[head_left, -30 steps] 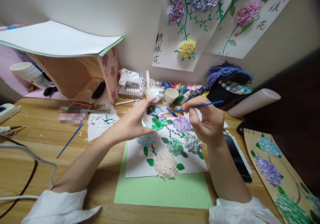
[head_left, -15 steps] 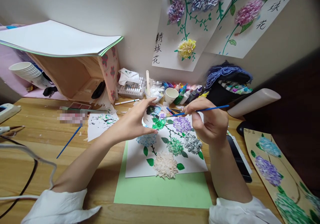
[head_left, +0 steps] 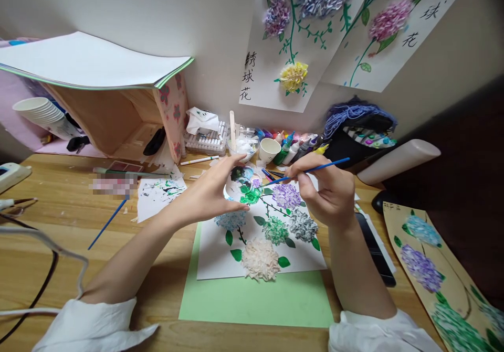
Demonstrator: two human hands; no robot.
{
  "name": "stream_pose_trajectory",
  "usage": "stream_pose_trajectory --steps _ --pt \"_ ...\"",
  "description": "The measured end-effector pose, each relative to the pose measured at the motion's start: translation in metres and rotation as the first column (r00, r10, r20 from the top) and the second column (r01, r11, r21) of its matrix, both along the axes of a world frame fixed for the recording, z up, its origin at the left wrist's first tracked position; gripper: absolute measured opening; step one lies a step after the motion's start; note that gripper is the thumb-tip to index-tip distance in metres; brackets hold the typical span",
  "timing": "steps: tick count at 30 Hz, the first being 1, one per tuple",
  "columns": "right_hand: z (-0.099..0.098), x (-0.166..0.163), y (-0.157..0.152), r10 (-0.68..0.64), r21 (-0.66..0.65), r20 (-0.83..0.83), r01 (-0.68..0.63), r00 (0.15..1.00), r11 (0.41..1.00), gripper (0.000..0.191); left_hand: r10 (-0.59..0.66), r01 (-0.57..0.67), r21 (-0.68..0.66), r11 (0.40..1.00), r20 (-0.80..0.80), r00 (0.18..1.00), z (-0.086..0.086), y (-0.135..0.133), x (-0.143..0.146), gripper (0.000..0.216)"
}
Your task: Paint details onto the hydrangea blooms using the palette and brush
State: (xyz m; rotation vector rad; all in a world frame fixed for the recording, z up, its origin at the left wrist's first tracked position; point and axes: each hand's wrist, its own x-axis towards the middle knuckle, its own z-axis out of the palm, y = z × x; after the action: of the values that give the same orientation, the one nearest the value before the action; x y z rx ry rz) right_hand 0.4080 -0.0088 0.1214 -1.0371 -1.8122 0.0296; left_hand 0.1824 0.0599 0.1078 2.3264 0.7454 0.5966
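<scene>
My left hand (head_left: 210,187) reaches round a small round paint palette (head_left: 233,190), its fingers at the far rim and its thumb at the near rim. Dabs of green, black, blue and purple paint cover the palette. My right hand (head_left: 325,189) pinches a blue paintbrush (head_left: 326,166), whose tip is at the green paint on the palette's right side. Below the palette lies white paper (head_left: 216,260) bearing several raised hydrangea flowers in purple, grey, green, blue and cream, with painted green leaves. Part of the blue flower (head_left: 230,219) is hidden by my left thumb.
Under the paper is a green sheet (head_left: 255,305). Behind stand a paper cup (head_left: 270,150), paint bottles (head_left: 289,150) and a tub (head_left: 246,146) with a wooden stick. A paint-stained paper (head_left: 161,194) and second brush (head_left: 108,223) lie left; a phone (head_left: 376,252) lies right.
My right hand has shifted slightly left and the brush has tilted, its tip moving a little lower over the green paint. My left hand keeps its place round the palette.
</scene>
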Motion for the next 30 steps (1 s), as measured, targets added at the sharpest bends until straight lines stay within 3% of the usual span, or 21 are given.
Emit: stream_pose_trajectory --steps 5,9,30 --pt "0.0007 -0.0010 0.0005 -0.013 0.064 0.065 0.009 0.998 0.998 0.021 0.007 -0.007 -0.009 1.000 -0.015 1.000 0.0016 -0.0018 0.0005 0.088" --pt "0.0019 -0.0013 0.0009 0.027 0.029 0.070 -0.029 0.997 0.999 0.021 -0.007 0.007 -0.004 1.000 -0.010 1.000 0.0009 -0.0019 0.0012 0.088" --pt "0.0042 -0.0015 -0.0017 -0.038 -0.014 0.021 0.038 0.999 0.999 0.016 -0.003 0.003 0.003 1.000 -0.010 1.000 0.0006 -0.0007 0.0018 0.089"
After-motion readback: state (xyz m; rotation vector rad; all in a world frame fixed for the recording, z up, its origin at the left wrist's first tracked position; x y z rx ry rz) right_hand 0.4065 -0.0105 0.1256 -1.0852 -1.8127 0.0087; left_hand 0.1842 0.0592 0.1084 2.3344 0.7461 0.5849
